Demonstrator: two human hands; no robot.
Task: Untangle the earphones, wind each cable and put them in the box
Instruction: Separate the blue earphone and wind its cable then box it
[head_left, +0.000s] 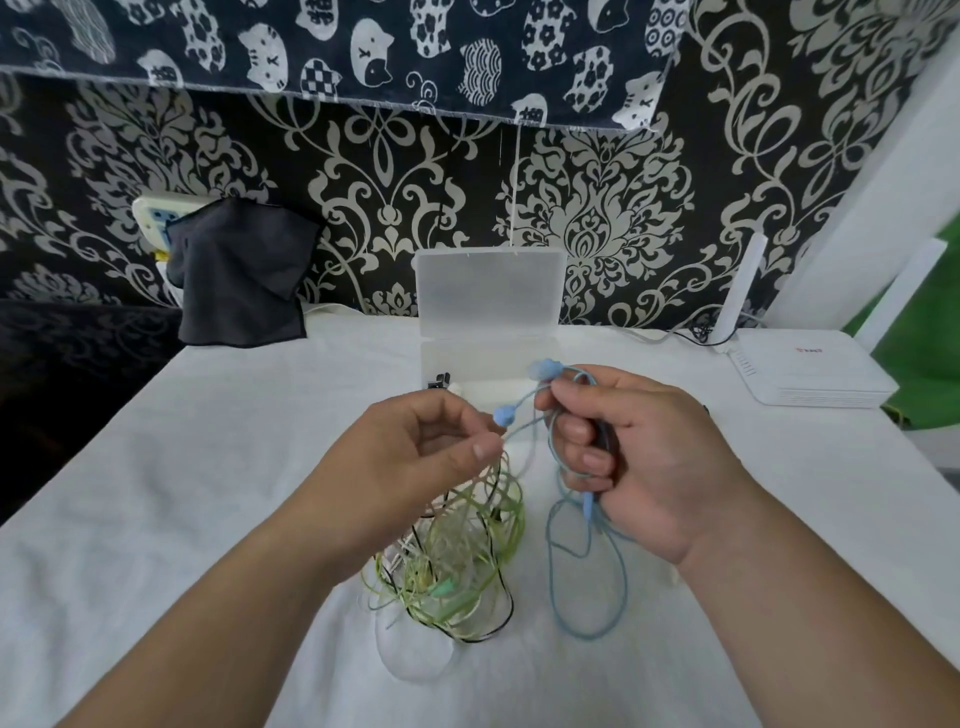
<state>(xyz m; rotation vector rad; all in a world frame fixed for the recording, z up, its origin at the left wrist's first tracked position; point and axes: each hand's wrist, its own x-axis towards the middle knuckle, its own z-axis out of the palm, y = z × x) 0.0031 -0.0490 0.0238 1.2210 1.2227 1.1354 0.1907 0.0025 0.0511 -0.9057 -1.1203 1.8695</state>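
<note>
My right hand (639, 457) grips loops of the blue earphone cable (587, 597) above the white cloth; more blue cable hangs below it in loose loops. Two blue earbuds (543, 370) stick out above and left of its fingers. My left hand (410, 457) pinches the blue cable just below the lower earbud (504, 414). A tangle of green, cream and black earphone cables (457, 566) lies on the cloth under and between my hands. The clear plastic box (488, 358) stands open just behind my hands, its lid upright against the wall.
A white cloth (208, 467) covers the table. A dark grey cloth (241, 275) hangs over a socket strip at the back left. A white router (810, 374) with upright antennas sits at the back right. Patterned wallpaper closes the back.
</note>
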